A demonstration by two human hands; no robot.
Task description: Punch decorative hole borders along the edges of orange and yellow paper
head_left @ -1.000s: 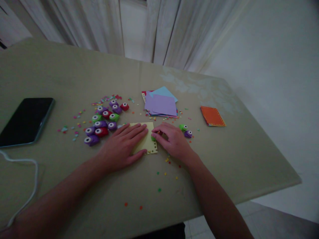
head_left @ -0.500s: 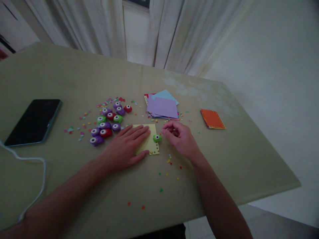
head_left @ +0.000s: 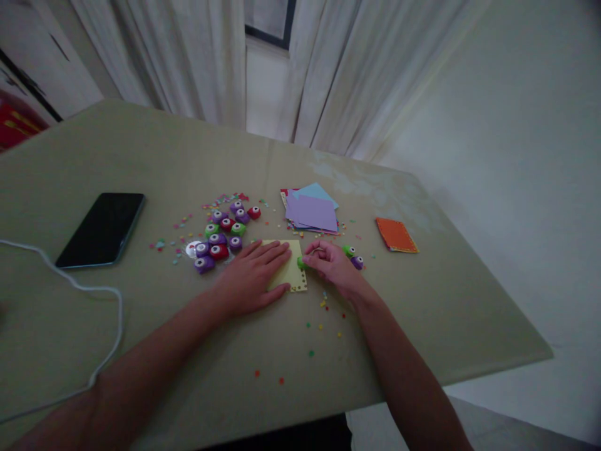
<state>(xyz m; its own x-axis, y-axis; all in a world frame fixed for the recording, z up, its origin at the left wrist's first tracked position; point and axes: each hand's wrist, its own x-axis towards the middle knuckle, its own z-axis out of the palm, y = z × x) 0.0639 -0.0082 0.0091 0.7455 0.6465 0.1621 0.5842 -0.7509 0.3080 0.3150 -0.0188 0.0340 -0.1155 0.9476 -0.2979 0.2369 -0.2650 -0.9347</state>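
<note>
A pale yellow sheet of paper [head_left: 295, 257] lies on the table, with small shaped holes along its lower right edge. My left hand [head_left: 256, 272] rests flat on it, fingers stretched out. At the sheet's right edge sits a small green craft punch [head_left: 301, 263]. My right hand [head_left: 331, 266] has its thumb and fingers closed on this punch and partly covers it. Just beyond that hand lie another green punch [head_left: 348, 250] and a purple punch [head_left: 357, 262]. Several purple, red and green punches [head_left: 218, 252] are grouped left of the sheet.
A stack of coloured paper [head_left: 312, 213] lies behind the sheet, and an orange paper square [head_left: 397, 235] to the right. Loose punched confetti [head_left: 310, 353] is scattered about. At left are a black-screened tablet [head_left: 103, 228] and a white cable [head_left: 119, 307] near my left arm.
My right hand has moved left onto the green punch and closed on it. My left hand stays flat on the sheet. The camera view has shifted, showing two punches beyond my right hand.
</note>
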